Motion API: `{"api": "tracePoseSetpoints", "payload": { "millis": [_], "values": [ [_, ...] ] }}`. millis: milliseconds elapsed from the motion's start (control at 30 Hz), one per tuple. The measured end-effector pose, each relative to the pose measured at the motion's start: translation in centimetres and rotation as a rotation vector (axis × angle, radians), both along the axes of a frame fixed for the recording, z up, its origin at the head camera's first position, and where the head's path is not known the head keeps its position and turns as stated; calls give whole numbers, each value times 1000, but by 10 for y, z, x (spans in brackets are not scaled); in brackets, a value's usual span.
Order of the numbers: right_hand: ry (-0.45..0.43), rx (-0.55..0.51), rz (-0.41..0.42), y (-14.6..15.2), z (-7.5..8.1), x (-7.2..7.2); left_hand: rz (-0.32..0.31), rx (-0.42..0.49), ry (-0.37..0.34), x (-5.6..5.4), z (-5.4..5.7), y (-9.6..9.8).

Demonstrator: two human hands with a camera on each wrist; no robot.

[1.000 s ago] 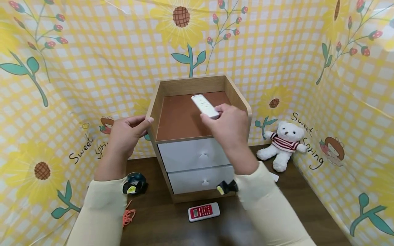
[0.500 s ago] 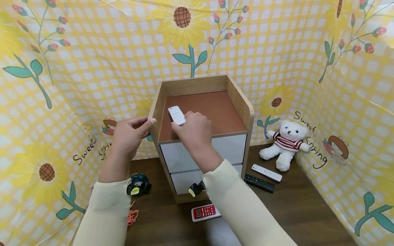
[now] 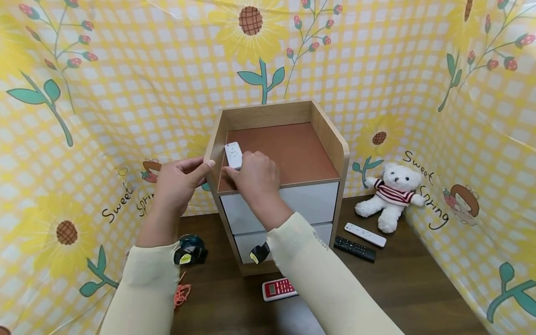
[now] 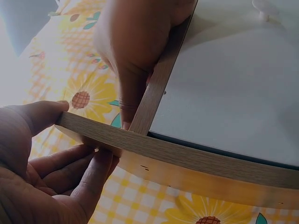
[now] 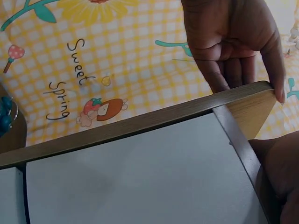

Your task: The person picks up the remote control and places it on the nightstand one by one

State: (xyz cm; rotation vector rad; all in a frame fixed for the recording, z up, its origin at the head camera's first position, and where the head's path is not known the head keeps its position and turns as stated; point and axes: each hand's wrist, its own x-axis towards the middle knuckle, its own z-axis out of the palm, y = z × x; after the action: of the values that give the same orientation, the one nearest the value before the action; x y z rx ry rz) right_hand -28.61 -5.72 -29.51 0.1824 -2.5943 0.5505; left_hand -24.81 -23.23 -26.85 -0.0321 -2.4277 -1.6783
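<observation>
A small two-drawer cabinet (image 3: 289,144) stands in the middle of the head view, with a brown top walled on three sides. My left hand (image 3: 177,186) pinches the front edge of its left side panel (image 3: 215,144), thumb inside and fingers outside, as the left wrist view also shows. Over the left part of the top, my right hand (image 3: 259,177) holds a white remote control (image 3: 233,155) by its near end, close to that panel. Whether the remote rests on the top cannot be told. In both wrist views the remote is hidden.
Right of the cabinet lie a white remote (image 3: 365,234) and a black remote (image 3: 355,249), below a white teddy bear (image 3: 393,193). A red-and-white remote (image 3: 278,289) lies in front, partly behind my right sleeve. Orange string (image 3: 181,294) and a dark object (image 3: 192,249) lie left.
My right hand has carried the white remote leftward across the cabinet top, toward the left panel. The remotes by the teddy bear have come into sight. My left hand keeps its grip.
</observation>
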Motion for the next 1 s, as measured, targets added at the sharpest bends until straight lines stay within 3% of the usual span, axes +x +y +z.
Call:
{"api": "tracePoseSetpoints", "payload": {
  "millis": [233,400,500,633,800,900,1000],
  "values": [
    [-21,42,6,0,1,-1,-3,-11,5,0,0,1],
    [21,20,59,8,3,3,-5,1,6,1,1,2],
    [54,-64,133,21,3,9,-3,6,5,2,1,2],
    [90,-265,250,49,-2,25,-1,10,0,2,0,3],
    [130,-439,361,97,-23,62,-3,19,-8,2,0,3],
    [139,-458,400,128,-45,80,2,16,-5,1,0,3],
    [110,-509,473,161,-73,89,1,22,-7,1,1,3]
  ]
}}
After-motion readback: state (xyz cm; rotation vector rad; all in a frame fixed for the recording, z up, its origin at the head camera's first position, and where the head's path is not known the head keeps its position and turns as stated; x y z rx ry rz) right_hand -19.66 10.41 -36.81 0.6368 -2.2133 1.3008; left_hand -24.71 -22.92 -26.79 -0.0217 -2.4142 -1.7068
